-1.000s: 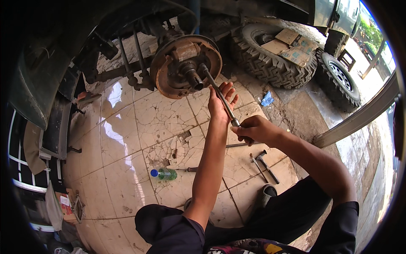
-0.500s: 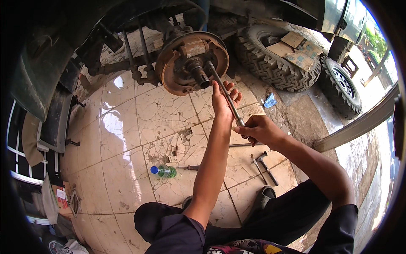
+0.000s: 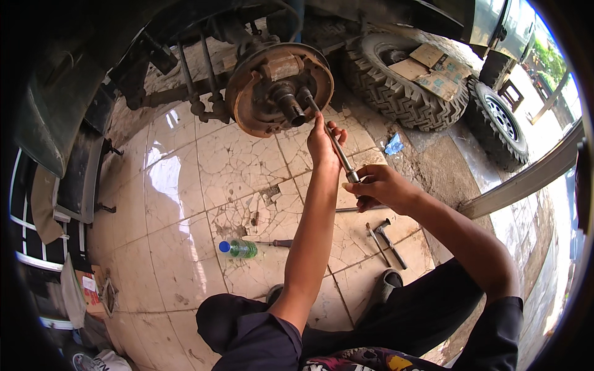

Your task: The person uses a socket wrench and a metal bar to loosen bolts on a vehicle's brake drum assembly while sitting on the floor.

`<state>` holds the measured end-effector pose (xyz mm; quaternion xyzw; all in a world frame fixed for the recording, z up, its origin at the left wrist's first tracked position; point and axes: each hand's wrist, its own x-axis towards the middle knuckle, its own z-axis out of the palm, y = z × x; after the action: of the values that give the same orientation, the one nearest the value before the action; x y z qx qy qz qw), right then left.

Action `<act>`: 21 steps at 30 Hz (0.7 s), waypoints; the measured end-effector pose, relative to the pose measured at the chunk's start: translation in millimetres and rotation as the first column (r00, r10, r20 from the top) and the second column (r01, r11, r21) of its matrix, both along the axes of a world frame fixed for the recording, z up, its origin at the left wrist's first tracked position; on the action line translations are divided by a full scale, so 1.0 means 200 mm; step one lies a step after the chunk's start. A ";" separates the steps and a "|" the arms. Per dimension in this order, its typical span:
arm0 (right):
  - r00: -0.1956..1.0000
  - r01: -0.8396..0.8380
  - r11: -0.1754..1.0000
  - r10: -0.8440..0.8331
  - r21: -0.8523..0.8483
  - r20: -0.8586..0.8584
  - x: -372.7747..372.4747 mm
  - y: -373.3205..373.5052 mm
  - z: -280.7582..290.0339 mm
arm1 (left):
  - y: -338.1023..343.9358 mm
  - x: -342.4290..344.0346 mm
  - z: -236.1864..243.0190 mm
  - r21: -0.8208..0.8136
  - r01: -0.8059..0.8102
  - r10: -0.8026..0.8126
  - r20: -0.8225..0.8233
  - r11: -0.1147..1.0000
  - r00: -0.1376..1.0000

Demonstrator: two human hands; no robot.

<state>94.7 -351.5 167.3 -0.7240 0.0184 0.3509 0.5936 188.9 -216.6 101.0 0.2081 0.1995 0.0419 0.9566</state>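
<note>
A long steel socket extension bar (image 3: 338, 148) slants from the hub up ahead down toward me. Its far end sits at the rusty backing plate (image 3: 245, 111), just right of the protruding hollow spindle (image 3: 291, 106); whether it is seated on a nut is hard to tell. Around the bar's middle, my left hand (image 3: 323, 147) is closed, with the thumb along the shaft and the fingertips curled on its right side. At the near end, my right hand (image 3: 387, 189) pinches the bar's thicker end piece between thumb and fingers.
On the cracked tile floor (image 3: 179, 247) lie a green bottle (image 3: 240, 248) with a blue cap, a screwdriver (image 3: 282, 243), a hammer (image 3: 392, 246) and a thin rod (image 3: 377, 241). A large tyre (image 3: 402, 93) topped with cardboard (image 3: 436, 74) and another wheel (image 3: 500, 120) are at right.
My right hand has turned and its fingers have shifted from a tighter curl to a looser pinch at the bar's end. My left hand stays around the shaft, a little changed in finger position.
</note>
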 end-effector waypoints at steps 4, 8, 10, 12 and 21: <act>0.990 0.074 0.973 -0.046 0.217 -0.130 -0.01 0.00 -0.04 | 0.03 0.01 -0.07 -0.066 -0.077 0.080 0.048 0.995 0.996; 1.000 -0.017 0.997 0.018 0.074 -0.007 0.00 0.00 -0.04 | 0.03 0.01 -0.05 -0.105 -0.027 0.033 0.056 0.994 0.998; 0.997 -0.071 0.995 0.072 -0.069 0.022 0.02 0.00 -0.04 | 0.02 0.01 -0.04 -0.085 0.004 0.002 0.076 0.996 0.997; 0.999 -0.013 1.000 0.012 -0.027 -0.050 0.02 0.01 -0.05 | -0.01 -0.01 0.00 0.019 -0.034 0.033 0.026 0.999 0.999; 0.997 -0.068 0.994 0.065 0.089 0.036 0.02 -0.02 -0.01 | 0.00 0.04 -0.08 -0.074 -0.019 0.029 0.133 0.997 0.991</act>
<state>99.4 -354.7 165.8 -0.7025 -0.0314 0.3588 0.6138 197.7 -216.3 85.2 0.1673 0.1386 0.0599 0.9743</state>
